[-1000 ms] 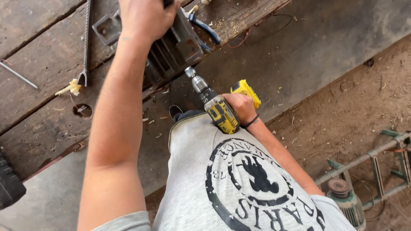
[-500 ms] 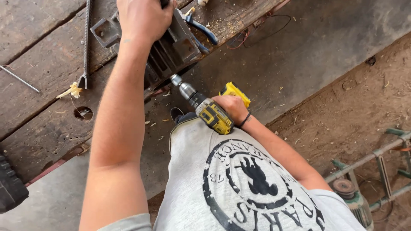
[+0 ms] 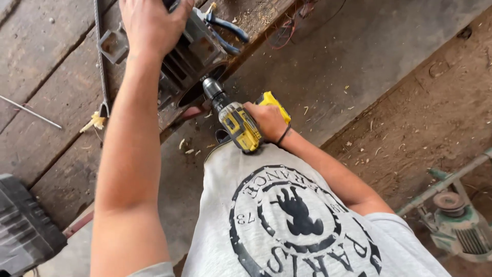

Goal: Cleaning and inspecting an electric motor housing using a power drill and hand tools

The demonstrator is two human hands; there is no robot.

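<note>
The drill [image 3: 238,123], yellow and black, sits mid-frame in my right hand [image 3: 267,120], fingers wrapped tight; its tip has moved up against the grey motor [image 3: 192,59], which my left hand [image 3: 154,25] grips at the top.

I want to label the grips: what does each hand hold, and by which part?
The right hand holds the yellow drill by its handle. The left hand presses on top of the grey motor; whether it grips it cannot be told.
</note>
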